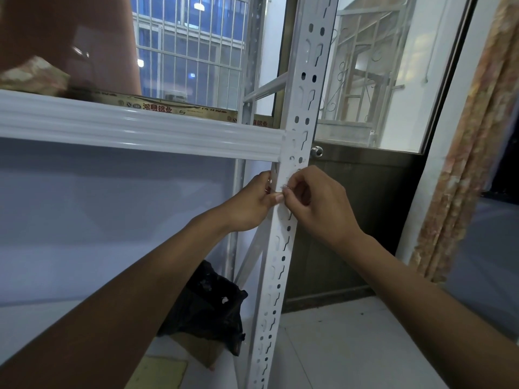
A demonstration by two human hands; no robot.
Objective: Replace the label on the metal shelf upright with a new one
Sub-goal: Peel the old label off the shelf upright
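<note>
In the head view, your two hands meet on the front of the white upright (pixel 284 248), just under the place where the white shelf beam (pixel 140 130) joins it. Your left hand (pixel 251 203) grips the upright from its left side: the fingers curl round the edge to the back and the thumb presses flat on the front face. Your right hand (pixel 317 200) comes from the other side, with thumb and forefinger pressed together on a small greyish bit right beside your left thumb. This bit is probably a lifted corner of the label (pixel 281 182), but the label is white on white metal and I cannot trace its outline with certainty. Judging from this, the task is in its early part: the old label looks only started at one corner and most of it is still stuck to the upright. No fresh label is visible anywhere, so the peeling, the cleaning of the spot and the sticking of the new one are all left to do. Behind the upright a black bag (pixel 207 304) lies on the floor, and the brown door (pixel 351 209) is to the right.
</note>
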